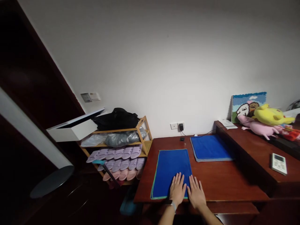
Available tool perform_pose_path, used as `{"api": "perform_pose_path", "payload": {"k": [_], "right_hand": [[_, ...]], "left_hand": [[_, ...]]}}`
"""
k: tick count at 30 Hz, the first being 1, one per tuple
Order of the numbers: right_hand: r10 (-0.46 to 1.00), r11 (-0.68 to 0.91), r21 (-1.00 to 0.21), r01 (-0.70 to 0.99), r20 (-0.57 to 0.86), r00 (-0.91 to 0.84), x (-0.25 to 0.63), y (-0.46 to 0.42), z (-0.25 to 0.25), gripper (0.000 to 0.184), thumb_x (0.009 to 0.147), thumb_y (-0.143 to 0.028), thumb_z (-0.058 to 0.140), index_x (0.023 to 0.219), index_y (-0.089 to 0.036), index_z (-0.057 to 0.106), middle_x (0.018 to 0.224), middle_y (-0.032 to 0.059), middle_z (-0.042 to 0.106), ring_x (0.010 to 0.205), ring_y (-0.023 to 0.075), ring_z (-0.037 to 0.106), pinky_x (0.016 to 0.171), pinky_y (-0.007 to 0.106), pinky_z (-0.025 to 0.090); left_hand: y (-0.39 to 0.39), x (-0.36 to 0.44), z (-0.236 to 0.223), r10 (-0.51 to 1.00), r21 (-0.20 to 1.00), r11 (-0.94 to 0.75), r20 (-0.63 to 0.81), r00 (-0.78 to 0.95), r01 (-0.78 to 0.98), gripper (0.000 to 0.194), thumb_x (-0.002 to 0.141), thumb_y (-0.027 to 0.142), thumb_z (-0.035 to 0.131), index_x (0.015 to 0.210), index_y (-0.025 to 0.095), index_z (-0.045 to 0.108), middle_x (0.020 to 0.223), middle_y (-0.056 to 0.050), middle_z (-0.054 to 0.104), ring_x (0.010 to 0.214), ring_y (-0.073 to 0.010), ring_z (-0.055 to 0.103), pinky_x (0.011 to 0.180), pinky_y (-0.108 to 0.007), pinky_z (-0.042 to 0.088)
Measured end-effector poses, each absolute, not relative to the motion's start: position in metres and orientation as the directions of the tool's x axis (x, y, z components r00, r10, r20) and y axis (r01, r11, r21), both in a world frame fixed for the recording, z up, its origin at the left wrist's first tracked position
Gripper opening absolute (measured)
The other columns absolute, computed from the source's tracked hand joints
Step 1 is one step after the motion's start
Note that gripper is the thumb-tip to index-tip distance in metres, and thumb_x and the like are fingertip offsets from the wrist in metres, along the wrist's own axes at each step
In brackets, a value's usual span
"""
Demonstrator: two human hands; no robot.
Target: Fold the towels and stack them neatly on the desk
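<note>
My left hand point(177, 189) and my right hand point(196, 192) lie flat, side by side, on the near edge of a folded blue cloth point(170, 172) with a green border. Both palms face down with the fingers spread, and neither hand grips anything. The cloth lies on a reddish-brown wooden desk point(222, 178), its near edge close to the desk's front edge. Farther right and back, a second folded blue cloth point(211, 148) with a grey border lies apart from my hands.
A small black object point(182, 139) sits near the wall, below a charger point(181, 127) plugged into a socket. A raised wooden shelf point(257, 153) on the right holds plush toys point(269, 115) and a white remote control point(278, 163). A bamboo rack point(142, 137) of slippers stands left of the desk.
</note>
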State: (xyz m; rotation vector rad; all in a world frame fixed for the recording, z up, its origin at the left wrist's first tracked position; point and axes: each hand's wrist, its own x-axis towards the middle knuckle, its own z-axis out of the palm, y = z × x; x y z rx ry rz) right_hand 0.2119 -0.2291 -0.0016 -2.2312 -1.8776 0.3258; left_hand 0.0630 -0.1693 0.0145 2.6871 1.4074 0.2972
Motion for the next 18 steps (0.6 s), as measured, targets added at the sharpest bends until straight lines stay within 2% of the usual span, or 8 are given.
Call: {"api": "perform_pose_path", "payload": {"k": [3,7,12,18], "right_hand": [[0.99,-0.142,-0.298,0.944,-0.022,0.142,0.212,-0.227,-0.004,0.064,0.102,-0.044,0.02,0.161,-0.019,0.029,0.168,0.001,0.018,0.158,0.0259,0.013,0.128,0.052,0.01],[0.983,-0.175,-0.297,0.939,-0.001,0.183,0.212,-0.227,-0.009,0.067,0.102,-0.046,0.021,0.161,-0.016,0.027,0.168,0.0027,0.019,0.158,0.0258,0.014,0.129,0.051,0.011],[0.981,-0.181,-0.323,0.929,0.001,0.192,0.211,-0.228,-0.006,0.066,0.102,-0.046,0.022,0.162,-0.018,0.028,0.169,0.0016,0.021,0.158,0.0253,0.014,0.129,0.05,0.011],[0.981,-0.192,-0.26,0.947,-0.038,0.188,0.212,-0.23,-0.002,0.067,0.102,-0.047,0.017,0.162,-0.017,0.024,0.17,0.0009,0.017,0.158,0.0245,0.013,0.129,0.048,0.009]], "left_hand": [[-0.171,0.085,0.006,0.829,0.211,-0.557,0.074,0.555,0.804,0.058,0.107,0.046,0.017,0.161,0.029,0.029,0.169,-0.001,0.026,0.157,-0.0207,0.022,0.128,-0.047,0.026],[-0.172,0.042,-0.002,0.874,0.176,-0.486,0.082,0.48,0.856,0.059,0.106,0.051,0.019,0.161,0.033,0.025,0.17,0.0,0.022,0.157,-0.024,0.022,0.128,-0.05,0.025],[-0.178,-0.044,-0.003,0.959,0.06,-0.257,0.134,0.248,0.964,0.066,0.104,0.059,0.025,0.161,0.025,0.029,0.168,-0.006,0.027,0.156,-0.0286,0.026,0.126,-0.052,0.028],[-0.188,-0.071,-0.01,0.969,0.048,-0.18,0.183,0.169,0.983,0.066,0.105,0.054,0.027,0.159,0.019,0.034,0.167,-0.009,0.03,0.155,-0.028,0.029,0.125,-0.049,0.032]]}}
